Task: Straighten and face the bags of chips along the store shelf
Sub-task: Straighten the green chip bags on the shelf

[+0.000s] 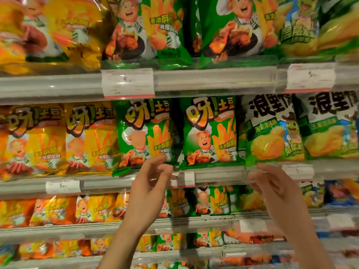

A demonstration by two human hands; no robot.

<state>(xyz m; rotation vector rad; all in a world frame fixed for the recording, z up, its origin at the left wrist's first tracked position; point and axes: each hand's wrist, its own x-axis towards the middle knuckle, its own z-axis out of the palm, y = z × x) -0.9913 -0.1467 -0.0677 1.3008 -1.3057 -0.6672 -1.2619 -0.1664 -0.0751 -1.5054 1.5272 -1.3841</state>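
Two green chip bags stand side by side on the middle shelf (217,175); the left green bag (143,133) leans with its lower corner hanging over the rail, while the right green bag (209,131) stands upright. My left hand (149,187) is raised just below the left green bag, fingers apart, fingertips close to its bottom edge and holding nothing. My right hand (272,187) is blurred, fingers spread, in front of the shelf rail below a yellow-green corn snack bag (272,133).
Orange-yellow bags (58,138) fill the middle shelf's left side. The upper shelf (213,78) carries more green and yellow bags behind price tags (127,83). Lower shelves hold several smaller orange and green bags (97,208).
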